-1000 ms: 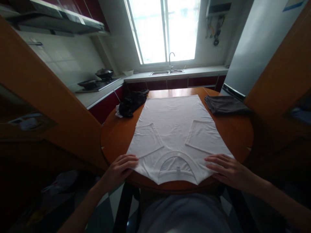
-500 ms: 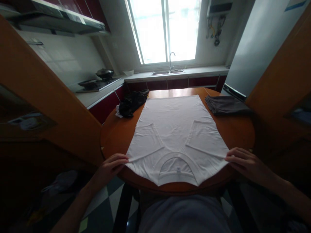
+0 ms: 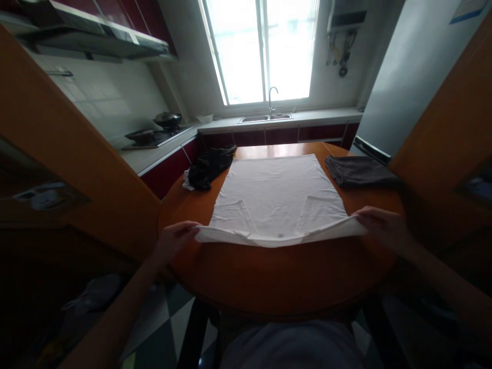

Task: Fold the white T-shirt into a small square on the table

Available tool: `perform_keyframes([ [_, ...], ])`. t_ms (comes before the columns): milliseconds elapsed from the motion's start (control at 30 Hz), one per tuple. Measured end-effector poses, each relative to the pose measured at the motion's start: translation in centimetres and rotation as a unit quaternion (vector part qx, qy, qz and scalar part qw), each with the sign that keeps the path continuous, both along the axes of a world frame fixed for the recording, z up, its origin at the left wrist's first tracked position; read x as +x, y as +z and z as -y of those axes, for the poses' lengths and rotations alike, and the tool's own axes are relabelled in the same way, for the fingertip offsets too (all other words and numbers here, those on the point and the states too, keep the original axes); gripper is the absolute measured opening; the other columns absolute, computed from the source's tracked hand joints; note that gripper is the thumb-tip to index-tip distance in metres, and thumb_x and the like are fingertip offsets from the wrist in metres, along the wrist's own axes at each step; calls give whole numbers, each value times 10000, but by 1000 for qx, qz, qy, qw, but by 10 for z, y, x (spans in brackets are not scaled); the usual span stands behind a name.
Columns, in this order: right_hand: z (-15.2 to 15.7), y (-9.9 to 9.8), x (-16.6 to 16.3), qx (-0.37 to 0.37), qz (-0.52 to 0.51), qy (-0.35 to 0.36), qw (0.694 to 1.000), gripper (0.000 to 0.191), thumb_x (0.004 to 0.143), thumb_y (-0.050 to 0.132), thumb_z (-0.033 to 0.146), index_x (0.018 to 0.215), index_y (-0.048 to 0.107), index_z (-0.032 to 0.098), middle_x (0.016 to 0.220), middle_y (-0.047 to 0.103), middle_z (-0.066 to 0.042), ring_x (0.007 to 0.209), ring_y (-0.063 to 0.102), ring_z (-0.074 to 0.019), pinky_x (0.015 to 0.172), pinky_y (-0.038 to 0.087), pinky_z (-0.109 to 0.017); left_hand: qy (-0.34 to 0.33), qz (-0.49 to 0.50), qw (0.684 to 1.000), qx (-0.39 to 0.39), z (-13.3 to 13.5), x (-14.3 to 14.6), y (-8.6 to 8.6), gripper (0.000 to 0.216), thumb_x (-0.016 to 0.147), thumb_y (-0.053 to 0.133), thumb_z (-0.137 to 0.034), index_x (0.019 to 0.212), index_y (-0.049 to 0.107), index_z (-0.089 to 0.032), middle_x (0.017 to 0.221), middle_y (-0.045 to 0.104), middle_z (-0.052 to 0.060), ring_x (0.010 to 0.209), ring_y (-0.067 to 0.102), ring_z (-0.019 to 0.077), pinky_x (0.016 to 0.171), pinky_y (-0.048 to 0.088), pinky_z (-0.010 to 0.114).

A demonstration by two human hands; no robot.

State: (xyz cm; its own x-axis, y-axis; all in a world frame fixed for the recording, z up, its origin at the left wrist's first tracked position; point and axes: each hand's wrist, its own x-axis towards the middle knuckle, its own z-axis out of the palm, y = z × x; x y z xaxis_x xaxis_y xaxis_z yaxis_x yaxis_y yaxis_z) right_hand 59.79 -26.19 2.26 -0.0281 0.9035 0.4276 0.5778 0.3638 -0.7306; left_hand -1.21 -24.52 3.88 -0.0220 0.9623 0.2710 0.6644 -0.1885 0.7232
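your left hand (image 3: 177, 240) pinching one near corner of the white shirt (image 3: 274, 192), your right hand (image 3: 384, 228) the other, the edge sagging slightly between them, the rest spread on the wooden counter (image 3: 284, 282), crumpled black garment (image 3: 207, 168) on the left, folded grey cloth (image 3: 357, 171) on the right

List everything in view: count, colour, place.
Table: 1, orange, centre
Shirt: 1, white, spread over table
Crumpled cloth: 1, mostly black, table's left
Folded cloth: 1, grey, table's right
Stove: 1, black, left counter
Pans: 2, dark, stove
Range hood: 1, dark, upper left
Window: 1, white, back wall
Sink: 1, silver, below window
Faucet: 1, silver, sink
Bowl: 1, white, back counter
Wall unit: 1, grey, window's right
Fridge: 1, silver, right
Cupboards: several, red, left and back
Left hand: 1, bare, holding shirt
Right hand: 1, bare, holding shirt
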Motion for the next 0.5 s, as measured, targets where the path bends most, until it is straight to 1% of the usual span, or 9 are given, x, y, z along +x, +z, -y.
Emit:
perform_keyframes([
  [67, -21, 4, -1, -9, -15, -46, 999, 457, 803, 681, 655, 846, 766, 208, 855, 757, -85, 747, 681, -235, 637, 532, -311, 21, 28, 999, -5, -19, 4, 4, 643, 636, 766, -744, 903, 804, -160, 913, 792, 103, 821, 722, 273, 756, 591, 321],
  [133, -43, 6, -2, -21, -24, -67, 997, 467, 763, 705, 652, 848, 772, 198, 837, 761, -94, 737, 680, -243, 627, 529, -317, 25, 50, 998, -10, -38, 6, 6, 669, 612, 778, -742, 925, 802, -151, 928, 792, 108, 836, 717, 274, 747, 584, 320],
  [267, -84, -2, -4, -76, -38, -62, 995, 412, 729, 713, 567, 851, 772, 178, 860, 773, -102, 757, 686, -253, 634, 515, -316, 18, 85, 995, -50, -76, 13, 4, 650, 589, 804, -695, 934, 802, -144, 961, 792, 114, 870, 717, 279, 757, 572, 326],
  [333, -101, -10, -5, -108, -28, -58, 992, 369, 714, 702, 511, 836, 774, 170, 857, 777, -98, 772, 693, -257, 664, 515, -318, 17, 76, 994, -82, -92, 17, -1, 620, 548, 826, -662, 892, 806, -146, 929, 794, 114, 851, 718, 281, 739, 564, 322],
  [433, -118, -21, -6, -136, 9, -48, 989, 320, 688, 684, 459, 772, 774, 164, 808, 774, -87, 784, 697, -262, 718, 516, -326, 5, 34, 993, -114, -106, 19, -7, 547, 525, 835, -624, 814, 812, -160, 869, 794, 106, 819, 715, 280, 704, 548, 307],
  [500, -123, -25, -4, -145, 24, -49, 988, 311, 682, 680, 452, 750, 774, 163, 789, 771, -82, 779, 697, -263, 724, 516, -326, -5, 24, 992, -126, -110, 17, -8, 529, 543, 828, -620, 817, 817, -167, 853, 793, 99, 805, 714, 278, 689, 542, 302],
])
